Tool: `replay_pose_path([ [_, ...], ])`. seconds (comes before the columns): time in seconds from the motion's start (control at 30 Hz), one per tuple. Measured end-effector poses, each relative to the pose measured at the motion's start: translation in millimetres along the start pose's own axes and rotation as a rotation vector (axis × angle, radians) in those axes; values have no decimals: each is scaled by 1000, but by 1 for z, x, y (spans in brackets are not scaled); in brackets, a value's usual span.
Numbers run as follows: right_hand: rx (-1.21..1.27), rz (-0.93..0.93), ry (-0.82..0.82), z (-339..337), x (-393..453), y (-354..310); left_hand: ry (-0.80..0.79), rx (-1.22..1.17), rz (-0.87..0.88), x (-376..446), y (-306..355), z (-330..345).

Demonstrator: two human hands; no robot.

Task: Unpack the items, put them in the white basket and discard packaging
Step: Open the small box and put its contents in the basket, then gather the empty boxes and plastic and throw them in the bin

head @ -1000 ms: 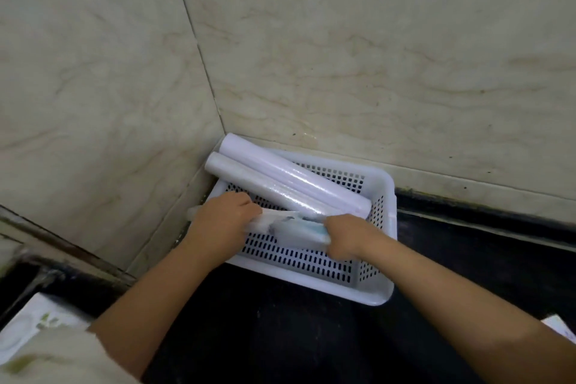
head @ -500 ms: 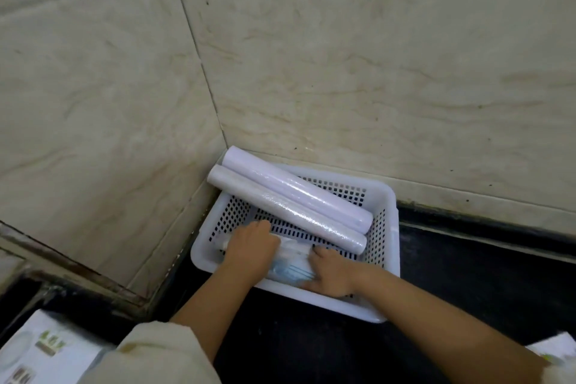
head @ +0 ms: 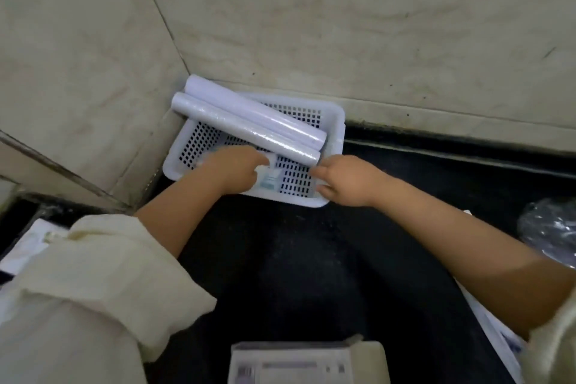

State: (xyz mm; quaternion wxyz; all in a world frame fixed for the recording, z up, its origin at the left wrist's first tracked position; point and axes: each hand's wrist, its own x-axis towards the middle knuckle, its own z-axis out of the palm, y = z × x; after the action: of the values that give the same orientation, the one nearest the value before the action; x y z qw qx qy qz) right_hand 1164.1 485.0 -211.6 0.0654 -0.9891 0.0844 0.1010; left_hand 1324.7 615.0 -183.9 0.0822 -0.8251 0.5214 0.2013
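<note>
The white perforated basket (head: 338, 125) sits in the wall corner on the dark counter. Two white rolls (head: 246, 123) lie side by side across it, their far ends over the rim. A third roll with a blue-green label (head: 269, 179) lies on the basket floor nearer me. My left hand (head: 232, 167) rests on that roll with the fingers curled over it. My right hand (head: 349, 179) is off the roll, at the basket's near right corner, fingers loosely apart, touching the rim.
Beige tiled walls close in behind and to the left. An open white box (head: 299, 363) lies at the bottom edge. Crumpled clear plastic (head: 550, 227) sits at the far right, and printed white packaging (head: 21, 246) at the left.
The third roll went down from above the basket onto its floor. My right hand has let go and slid right to the basket's corner. The view has tilted down.
</note>
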Motion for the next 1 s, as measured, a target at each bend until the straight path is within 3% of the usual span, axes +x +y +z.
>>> replay_pose_path([
  [0.1,29,-19,75,14,-30,0,129,-161,-2,-28,28,15],
  [0.17,75,-10,72,26,-49,-3,119,-184,34,-50,47,31],
  [0.37,217,34,-35,62,-110,-13,-292,-208,85,-119,92,86],
  [0.5,201,87,-30,79,-156,-14,-428,-135,43,-152,115,127],
  [0.63,154,220,55,88,-207,-7,-265,10,37,-162,136,149],
  [0.8,162,584,205,87,-275,19,-64,-227,25,-149,166,134],
  [0.9,128,814,131,88,-309,33,47,-275,59,-134,189,123],
  [1.0,27,879,-29,96,-331,34,71,-288,32,-117,218,118],
])
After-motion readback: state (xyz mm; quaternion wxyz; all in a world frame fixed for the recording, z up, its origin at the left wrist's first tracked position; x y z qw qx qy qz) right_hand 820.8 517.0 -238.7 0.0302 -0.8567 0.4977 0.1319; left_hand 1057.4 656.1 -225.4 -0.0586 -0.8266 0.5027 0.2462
